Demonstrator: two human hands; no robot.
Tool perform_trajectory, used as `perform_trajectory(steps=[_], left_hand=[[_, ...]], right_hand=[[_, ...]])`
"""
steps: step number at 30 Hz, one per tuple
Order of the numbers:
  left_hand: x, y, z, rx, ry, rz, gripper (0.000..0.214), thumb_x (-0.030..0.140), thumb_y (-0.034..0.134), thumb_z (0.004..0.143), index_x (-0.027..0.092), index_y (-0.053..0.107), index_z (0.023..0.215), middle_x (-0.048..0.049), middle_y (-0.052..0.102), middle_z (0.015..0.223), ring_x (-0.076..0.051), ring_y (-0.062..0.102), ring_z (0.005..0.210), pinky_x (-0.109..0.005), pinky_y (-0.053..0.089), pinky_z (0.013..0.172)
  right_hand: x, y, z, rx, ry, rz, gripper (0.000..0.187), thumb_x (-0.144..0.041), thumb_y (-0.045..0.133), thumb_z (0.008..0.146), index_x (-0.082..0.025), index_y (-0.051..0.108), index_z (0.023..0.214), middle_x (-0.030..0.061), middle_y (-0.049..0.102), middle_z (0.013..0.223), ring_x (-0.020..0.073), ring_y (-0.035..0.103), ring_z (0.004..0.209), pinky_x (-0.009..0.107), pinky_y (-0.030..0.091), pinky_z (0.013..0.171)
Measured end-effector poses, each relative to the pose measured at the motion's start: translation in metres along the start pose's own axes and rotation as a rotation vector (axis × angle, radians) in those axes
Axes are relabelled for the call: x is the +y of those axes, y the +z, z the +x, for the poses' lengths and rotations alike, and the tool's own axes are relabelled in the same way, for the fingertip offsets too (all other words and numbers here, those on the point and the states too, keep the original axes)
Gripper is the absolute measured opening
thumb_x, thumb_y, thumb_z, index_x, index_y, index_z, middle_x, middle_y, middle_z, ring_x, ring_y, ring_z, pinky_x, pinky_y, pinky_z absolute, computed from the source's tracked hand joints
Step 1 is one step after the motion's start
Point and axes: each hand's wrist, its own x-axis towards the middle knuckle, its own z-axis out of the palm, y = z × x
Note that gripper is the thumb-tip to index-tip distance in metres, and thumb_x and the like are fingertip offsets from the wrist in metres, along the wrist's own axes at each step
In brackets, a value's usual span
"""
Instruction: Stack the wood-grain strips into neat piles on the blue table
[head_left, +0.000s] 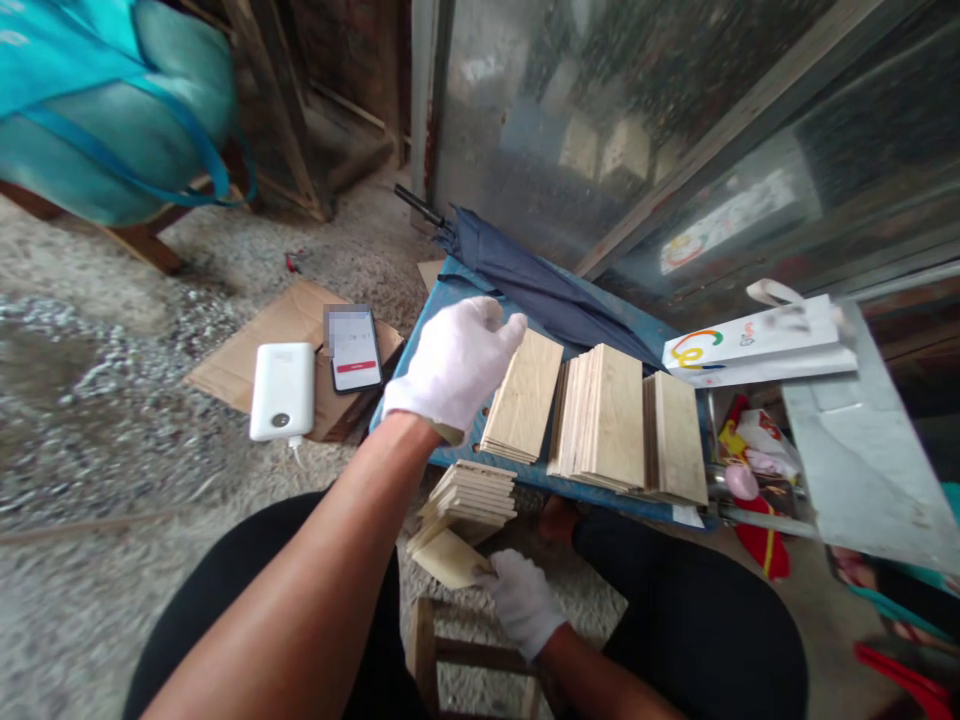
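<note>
My left hand (pixel 457 360), in a white glove, is over the left part of a blue bench (pixel 442 300), beside a stack of thin wooden boards (pixel 525 395). Its thumb stands apart from the bent fingers, nothing shows between them, and the other fingertips are hidden. Low between my legs, my right hand (pixel 523 603), gloved too, pinches the edge of a thin wooden board (pixel 450 557). That board tilts against a fanned pile of similar boards (pixel 476 492) below the bench's front edge. Two more board stacks, one thicker (pixel 611 415) and one at the right (pixel 679 435), rest on the bench.
A folded dark umbrella (pixel 525 275) lies along the bench's back, by glass panels. A white paper bag (pixel 750 345) is at the right end. To the left, a phone (pixel 355 350) and white power bank (pixel 282 390) lie on cardboard (pixel 247 330). A wooden stool (pixel 480 655) is below.
</note>
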Motion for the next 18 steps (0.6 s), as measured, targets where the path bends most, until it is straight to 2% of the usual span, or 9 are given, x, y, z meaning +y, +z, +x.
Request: perform_trajectory(steps=[5, 8, 12, 16, 18], left_hand=[[0.001, 0.007, -0.001, -0.108, 0.009, 0.068, 0.035, 0.040, 0.044, 0.091, 0.015, 0.068, 0.086, -0.0071, 0.071, 0.089, -0.016, 0.063, 0.081, -0.025, 0.038, 0.068], [0.000, 0.008, 0.000, -0.138, 0.023, 0.084, 0.036, 0.042, 0.043, 0.092, 0.016, 0.067, 0.086, -0.0075, 0.071, 0.090, -0.017, 0.063, 0.082, -0.026, 0.038, 0.069], [-0.002, 0.009, 0.002, -0.150, 0.034, 0.063, 0.040, 0.047, 0.042, 0.090, 0.015, 0.065, 0.084, -0.0081, 0.070, 0.088, -0.016, 0.063, 0.080, -0.026, 0.038, 0.069], [-0.002, 0.016, 0.003, -0.207, 0.068, 0.052, 0.047, 0.054, 0.038, 0.091, 0.015, 0.061, 0.076, -0.0066, 0.066, 0.076, -0.015, 0.058, 0.070, -0.026, 0.035, 0.064], [-0.001, 0.022, 0.002, -0.265, 0.098, 0.031, 0.050, 0.057, 0.037, 0.090, 0.016, 0.058, 0.071, -0.0048, 0.063, 0.070, -0.014, 0.054, 0.066, -0.026, 0.033, 0.062]], right_hand=[[-0.009, -0.010, 0.000, -0.009, -0.150, 0.056, 0.017, -0.033, 0.059, 0.088, -0.024, 0.073, 0.089, 0.0059, 0.071, 0.096, 0.0212, 0.065, 0.091, 0.025, 0.042, 0.074], [-0.010, -0.031, 0.000, 0.050, -0.228, 0.258, 0.012, -0.026, 0.062, 0.085, -0.022, 0.073, 0.086, 0.0048, 0.071, 0.094, 0.0196, 0.064, 0.093, 0.025, 0.043, 0.080], [-0.002, -0.083, -0.001, 0.099, -0.256, 0.654, 0.024, -0.041, 0.061, 0.084, -0.019, 0.068, 0.082, 0.0035, 0.070, 0.086, 0.0190, 0.064, 0.086, 0.026, 0.046, 0.077], [0.007, -0.153, 0.000, 0.288, -0.290, 0.755, 0.042, -0.059, 0.057, 0.082, -0.018, 0.057, 0.070, 0.0003, 0.059, 0.068, 0.0161, 0.055, 0.070, 0.026, 0.043, 0.067], [0.007, -0.189, 0.002, 0.338, -0.333, 0.854, 0.044, -0.061, 0.058, 0.081, -0.017, 0.059, 0.075, 0.0000, 0.058, 0.069, 0.0152, 0.054, 0.069, 0.026, 0.044, 0.065]])
